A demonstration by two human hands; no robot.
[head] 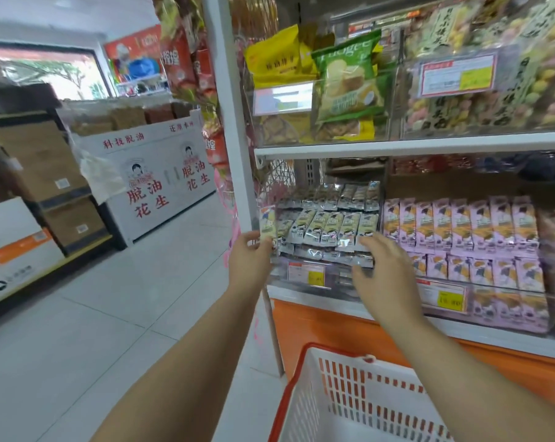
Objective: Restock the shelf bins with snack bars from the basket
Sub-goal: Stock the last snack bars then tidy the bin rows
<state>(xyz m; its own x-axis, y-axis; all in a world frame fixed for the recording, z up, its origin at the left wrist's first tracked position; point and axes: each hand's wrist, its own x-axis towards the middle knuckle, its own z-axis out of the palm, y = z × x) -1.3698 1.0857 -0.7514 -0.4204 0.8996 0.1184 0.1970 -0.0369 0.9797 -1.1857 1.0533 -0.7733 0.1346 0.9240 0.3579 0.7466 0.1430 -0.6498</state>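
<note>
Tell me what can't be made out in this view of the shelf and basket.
1. Head view, basket: its floor is cut off by the bottom edge.
2. Head view, snack bar in the left hand: print blurred.
3. Head view, price tag by the left hand: text too small and blurred.
4. Head view, right hand: its back hides the palm.

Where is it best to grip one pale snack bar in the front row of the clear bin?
Pinch the top end of a front-row snack bar, coming from above and in front: the bars stand upright, packed side by side, so only their tops seem free.
</note>
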